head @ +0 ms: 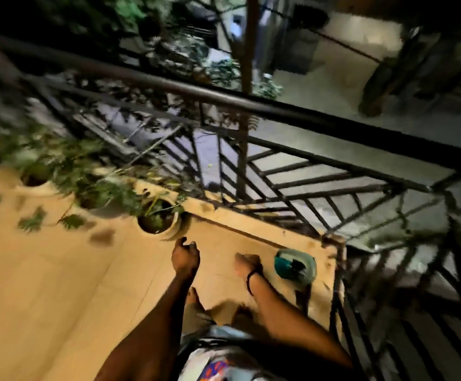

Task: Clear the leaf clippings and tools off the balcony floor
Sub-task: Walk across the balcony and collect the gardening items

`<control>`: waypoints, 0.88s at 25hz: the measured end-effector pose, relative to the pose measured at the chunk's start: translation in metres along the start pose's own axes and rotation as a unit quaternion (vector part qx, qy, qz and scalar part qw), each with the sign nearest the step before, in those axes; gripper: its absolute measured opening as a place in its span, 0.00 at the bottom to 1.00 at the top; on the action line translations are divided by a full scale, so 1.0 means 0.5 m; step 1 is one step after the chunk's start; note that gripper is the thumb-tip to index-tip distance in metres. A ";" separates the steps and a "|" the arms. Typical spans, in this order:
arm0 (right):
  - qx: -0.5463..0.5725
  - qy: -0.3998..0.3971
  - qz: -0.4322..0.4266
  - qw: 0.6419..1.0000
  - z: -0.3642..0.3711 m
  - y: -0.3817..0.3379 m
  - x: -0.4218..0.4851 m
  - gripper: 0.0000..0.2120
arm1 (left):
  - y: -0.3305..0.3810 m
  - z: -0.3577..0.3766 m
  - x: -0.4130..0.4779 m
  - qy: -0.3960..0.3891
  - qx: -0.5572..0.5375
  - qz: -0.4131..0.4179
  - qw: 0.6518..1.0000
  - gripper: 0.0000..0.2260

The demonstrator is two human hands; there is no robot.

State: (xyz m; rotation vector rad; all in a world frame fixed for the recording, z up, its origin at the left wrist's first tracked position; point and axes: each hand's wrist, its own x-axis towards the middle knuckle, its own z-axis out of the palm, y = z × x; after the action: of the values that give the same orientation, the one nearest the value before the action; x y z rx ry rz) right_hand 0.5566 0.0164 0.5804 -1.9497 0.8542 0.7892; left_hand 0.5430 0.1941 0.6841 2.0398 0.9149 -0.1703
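littering floor: 3 leaf clippings

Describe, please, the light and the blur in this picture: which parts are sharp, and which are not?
Head view: warm yellow light falls on the balcony floor, while the ground beyond the railing is dim and bluish; motion blur smears the leaf clippings and pots at left; the left hand and right hand are soft-edged; the railing is sharpest, though the wide lens seems to bow it.

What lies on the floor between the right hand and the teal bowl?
Only bare floor shows between the right hand and the teal bowl, in the head view.
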 end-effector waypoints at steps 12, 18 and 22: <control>-0.198 -0.228 -0.112 0.947 0.443 -0.214 -0.451 0.17 | -0.459 -0.459 -0.038 0.237 -0.223 -0.271 0.906 0.16; -0.283 -0.277 -0.174 0.902 0.766 -0.218 -0.561 0.11 | -0.651 -0.698 -0.043 0.333 -0.286 -0.345 0.829 0.15; -0.347 -0.315 -0.194 0.862 0.950 -0.276 -0.670 0.08 | -0.742 -0.807 0.003 0.389 -0.337 -0.391 0.763 0.14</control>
State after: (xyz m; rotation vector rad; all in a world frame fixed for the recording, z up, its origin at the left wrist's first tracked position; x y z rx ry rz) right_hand 0.3796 0.5760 0.6908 -2.1232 -0.2684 1.4967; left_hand 0.2148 0.6334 0.6851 0.8993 1.9708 0.5470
